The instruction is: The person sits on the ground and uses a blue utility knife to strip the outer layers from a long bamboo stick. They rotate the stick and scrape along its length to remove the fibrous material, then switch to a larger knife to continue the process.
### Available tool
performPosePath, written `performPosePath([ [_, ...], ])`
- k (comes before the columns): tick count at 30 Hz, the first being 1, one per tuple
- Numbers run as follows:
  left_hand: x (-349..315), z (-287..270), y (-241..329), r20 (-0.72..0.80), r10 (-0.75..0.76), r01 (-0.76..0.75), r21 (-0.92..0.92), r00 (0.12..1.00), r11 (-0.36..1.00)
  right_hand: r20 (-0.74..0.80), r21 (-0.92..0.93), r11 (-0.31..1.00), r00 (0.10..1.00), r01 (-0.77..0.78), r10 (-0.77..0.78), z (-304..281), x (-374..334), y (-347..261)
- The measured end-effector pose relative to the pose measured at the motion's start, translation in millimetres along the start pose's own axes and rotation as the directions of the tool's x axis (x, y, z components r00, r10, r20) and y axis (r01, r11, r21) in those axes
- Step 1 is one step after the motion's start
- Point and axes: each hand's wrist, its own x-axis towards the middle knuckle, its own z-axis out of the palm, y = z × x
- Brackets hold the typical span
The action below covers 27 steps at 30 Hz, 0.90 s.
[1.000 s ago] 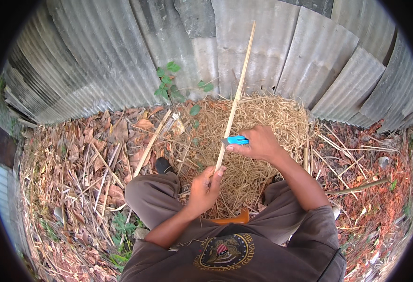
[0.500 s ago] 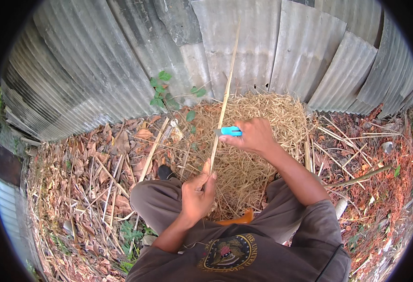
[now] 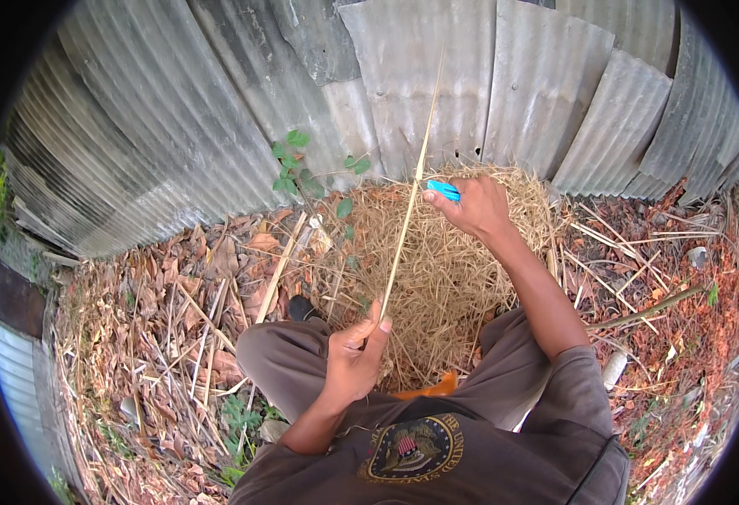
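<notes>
My left hand [image 3: 357,358] is closed around the near end of a long, thin, pale strip [image 3: 405,227], which looks like split bamboo. The strip slants up and away toward the metal fence, tapering to a fine far tip. My right hand [image 3: 477,206] grips a bright blue cutter knife [image 3: 444,191] with its blade side against the strip, well beyond my left hand; the blade itself is hard to make out. Under the strip, between my knees, lies a heap of straw-like shavings [image 3: 462,252].
A corrugated metal fence [image 3: 437,93] stands just ahead. A leafy green plant [image 3: 289,164] grows at its foot. Dry leaves [image 3: 218,252] and loose sticks cover the ground on the left; more sticks [image 3: 622,244] lie on the right. Something orange [image 3: 428,387] shows between my legs.
My right hand has slid the knife farther up the strip, away from my left hand. The strip's far tip has shifted slightly right. My left hand keeps its grip.
</notes>
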Motion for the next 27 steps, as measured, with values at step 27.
performPosePath([
  [27,-4,7,-2,-0.053,-0.199,0.145,-0.512,0.979,0.847,-0.028,0.125,0.982,0.989,-0.144,0.148,-42,-11,29],
])
